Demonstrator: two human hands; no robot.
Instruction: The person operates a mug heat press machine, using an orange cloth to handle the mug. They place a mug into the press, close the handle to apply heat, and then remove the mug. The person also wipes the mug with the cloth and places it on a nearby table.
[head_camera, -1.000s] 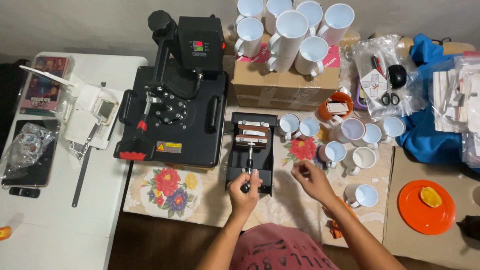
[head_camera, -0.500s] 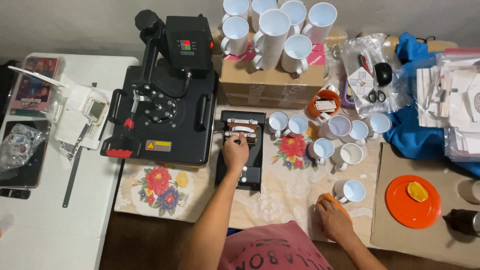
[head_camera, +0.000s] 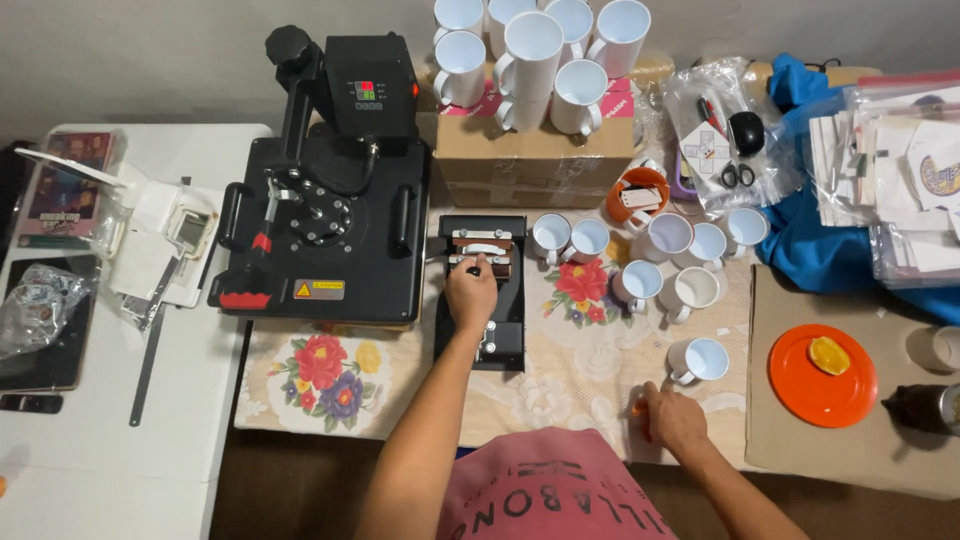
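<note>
Head view | left hand (head_camera: 470, 292) fingers closed on mug press (head_camera: 482, 290) handle | right hand (head_camera: 672, 420) grips small orange object (head_camera: 638, 407)

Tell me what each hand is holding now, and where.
Left hand grips the mug press by its top handle. Right hand covers something small and orange at the table edge; grip unclear.

Home print workshop: heat press (head_camera: 325, 215), mug press (head_camera: 482, 290), blank white mugs (head_camera: 540, 50) on floral-clothed table (head_camera: 330, 370).
</note>
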